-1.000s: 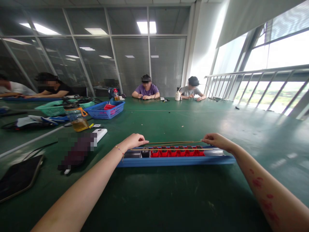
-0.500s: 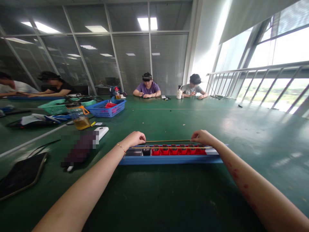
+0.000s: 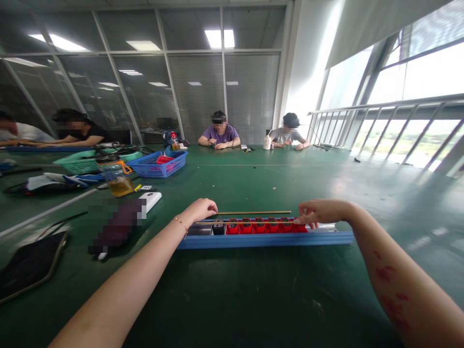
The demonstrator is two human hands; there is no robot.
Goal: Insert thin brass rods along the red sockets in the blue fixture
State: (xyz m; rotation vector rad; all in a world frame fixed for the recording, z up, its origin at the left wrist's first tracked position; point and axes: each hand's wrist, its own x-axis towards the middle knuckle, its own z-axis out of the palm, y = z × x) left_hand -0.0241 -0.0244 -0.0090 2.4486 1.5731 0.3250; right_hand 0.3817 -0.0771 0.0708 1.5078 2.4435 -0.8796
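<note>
My left hand point(image 3: 203, 210) pinches the left end of a thin wooden stick point(image 3: 253, 212), whose right end is free. The stick lies level, just behind a long blue tray point(image 3: 264, 240). A second thin stick point(image 3: 253, 223) runs lengthwise across the top of the tray. At that stick's right end is my right hand point(image 3: 311, 212), fingers bent and apart; whether the thumb touches the stick I cannot tell. Inside the tray stand several red cups point(image 3: 260, 227) with dark contents in a row, with a black block point(image 3: 218, 227) at their left.
On the left lie a dark tablet-like device point(image 3: 32, 266), a white-ended pouch point(image 3: 119, 227) and a jar of amber liquid point(image 3: 119, 181). Beyond are a blue basket point(image 3: 159, 165) and a green basket point(image 3: 81, 164). Several people sit around the green table point(image 3: 232, 290).
My right hand has let go of the far stick's right end and moved right and down to the near stick's end. My left hand keeps its pinch.
</note>
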